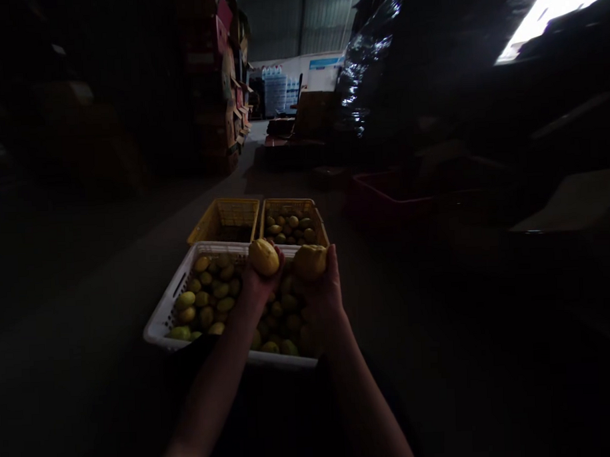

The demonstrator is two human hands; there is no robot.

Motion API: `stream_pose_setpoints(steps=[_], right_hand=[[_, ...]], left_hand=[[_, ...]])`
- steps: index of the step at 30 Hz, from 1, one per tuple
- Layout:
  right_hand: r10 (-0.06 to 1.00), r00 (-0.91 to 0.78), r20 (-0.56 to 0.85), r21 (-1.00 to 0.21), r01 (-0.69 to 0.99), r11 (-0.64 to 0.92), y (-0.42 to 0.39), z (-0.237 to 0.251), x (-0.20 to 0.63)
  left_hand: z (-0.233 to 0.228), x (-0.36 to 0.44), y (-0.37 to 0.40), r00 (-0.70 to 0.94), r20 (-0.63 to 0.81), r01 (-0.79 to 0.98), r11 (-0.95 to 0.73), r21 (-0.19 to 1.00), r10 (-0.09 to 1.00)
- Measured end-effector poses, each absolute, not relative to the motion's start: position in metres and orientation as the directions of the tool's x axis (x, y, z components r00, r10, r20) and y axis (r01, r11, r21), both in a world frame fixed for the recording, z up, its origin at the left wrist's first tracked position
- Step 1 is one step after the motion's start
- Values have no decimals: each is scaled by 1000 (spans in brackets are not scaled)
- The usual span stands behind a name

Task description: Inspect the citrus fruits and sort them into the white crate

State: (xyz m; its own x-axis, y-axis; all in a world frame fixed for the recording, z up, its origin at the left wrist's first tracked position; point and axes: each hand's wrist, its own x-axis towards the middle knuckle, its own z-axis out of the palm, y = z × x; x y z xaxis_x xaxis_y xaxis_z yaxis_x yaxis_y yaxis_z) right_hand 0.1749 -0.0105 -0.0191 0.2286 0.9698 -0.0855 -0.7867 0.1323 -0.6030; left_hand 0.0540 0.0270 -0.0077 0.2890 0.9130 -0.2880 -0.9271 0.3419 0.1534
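My left hand [261, 285] is closed around a yellow lemon [264, 257], held up over a white plastic crate [161, 319]. Beside it, my right hand [328, 289] grips another lemon [310, 261], this one with a bumpier outline. Below both hands, the white crate holds many yellow-green lemons [222, 290]. My forearms hide part of the crate's near side. Behind it stand two yellow crates: the right yellow crate [321, 221] has lemons in it, while the left yellow crate [199, 227] shows no fruit in its visible part.
Stacked cardboard boxes [225, 91] rise at the back left. A pink-red tub [384, 202] sits on the dark floor to the right. Shiny plastic wrap [362, 73] covers a tall pile behind it. Shrink-wrapped bottles [275, 93] stand far back.
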Motion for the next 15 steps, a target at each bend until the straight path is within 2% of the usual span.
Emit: stream_pose_setpoints(steps=[7,15], right_hand=[[951,303,-56,-599,-772,211,-9,-22,171],[968,238,-84,-550,-821,154,-12,-23,173]], left_hand=[[-4,53,22,343,-285,-902,399,165,895],[3,52,24,301,-271,-886,373,276,914]])
